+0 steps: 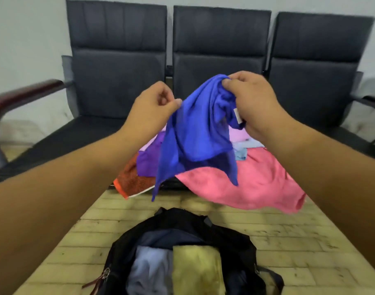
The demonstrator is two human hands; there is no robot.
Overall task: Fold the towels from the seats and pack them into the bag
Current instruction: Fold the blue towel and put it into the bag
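Observation:
A blue towel [195, 133] hangs crumpled in the air above the middle seat. My right hand [254, 103] grips its bunched top corner, and my left hand [152, 107] pinches its left edge. Beneath it, on the middle seat [93, 133], lies a pile of towels: pink [246, 184], purple [148, 160], orange-red [131, 179], lilac [237, 135] and light blue [242, 154]. An open black bag [182, 252] lies on the floor in front, holding a folded pale grey-blue towel [148, 271] and a folded olive-yellow towel [197, 271].
Three dark padded seats [220, 50] stand joined in a row against a pale wall, with wooden armrests [22, 94] at the ends. The floor [310, 252] is yellowish tile. A zip pull [103, 277] hangs off the bag's left edge.

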